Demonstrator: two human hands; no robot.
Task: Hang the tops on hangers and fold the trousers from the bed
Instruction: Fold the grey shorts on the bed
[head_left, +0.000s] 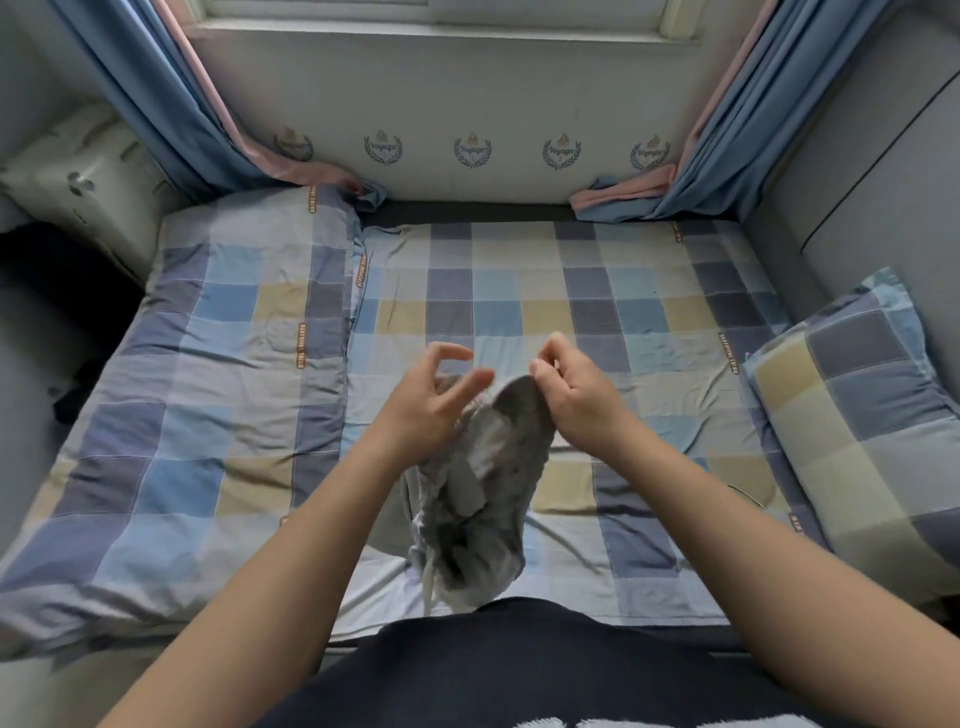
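A grey garment (483, 483) with a pale drawstring hangs bunched in the air over the near part of the bed (571, 291); it is blurred, and I cannot tell whether it is trousers or a top. My right hand (576, 395) pinches its top edge between thumb and fingers. My left hand (431, 400) hovers just left of that edge with its fingers spread and loosely bent, holding nothing. The cloth's lower end dangles close to my dark shirt.
A folded checked quilt (208, 389) covers the bed's left side and a checked pillow (852, 415) lies at the right. Blue-and-pink curtains (171, 104) hang in both far corners under the window. A dark item (78, 395) lies at the left edge.
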